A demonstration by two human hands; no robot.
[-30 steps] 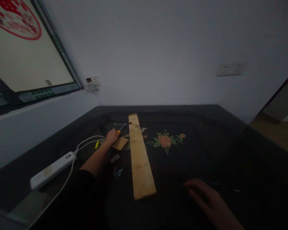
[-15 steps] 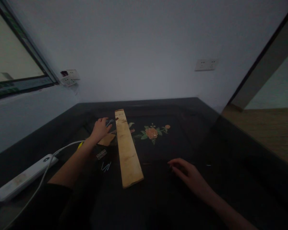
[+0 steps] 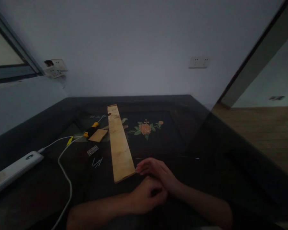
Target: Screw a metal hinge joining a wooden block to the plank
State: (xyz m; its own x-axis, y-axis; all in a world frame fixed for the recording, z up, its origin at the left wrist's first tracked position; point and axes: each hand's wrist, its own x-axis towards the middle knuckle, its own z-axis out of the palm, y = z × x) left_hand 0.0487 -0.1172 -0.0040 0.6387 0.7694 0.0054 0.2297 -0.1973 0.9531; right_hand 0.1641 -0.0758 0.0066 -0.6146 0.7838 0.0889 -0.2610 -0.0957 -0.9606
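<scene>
My left hand (image 3: 146,195) is curled in front of the wooden board, thumb and fingers bent round a dark gap; whatever they hold, if anything, is hidden. My right hand (image 3: 159,172) lies against it with fingers stretched out and slightly bent, their tips beside the near right corner of the board (image 3: 121,145). No object shows in the right hand. Left of the board lie a screwdriver (image 3: 91,129) with a yellow and black handle, a small wooden piece (image 3: 98,135), a metal hinge (image 3: 92,150) and several screws or nails (image 3: 97,163).
A white power strip (image 3: 13,172) with a white cable (image 3: 68,179) occupies the left of the dark table (image 3: 182,191). A yellow tag (image 3: 69,141) sits by the cable. Flowers (image 3: 145,128) decorate the tabletop. Behind it stands a wall with sockets (image 3: 199,62).
My left hand has come back from beside the screwdriver to the near middle, uncovering the screwdriver. My right hand has moved left to meet it. The view has shifted slightly.
</scene>
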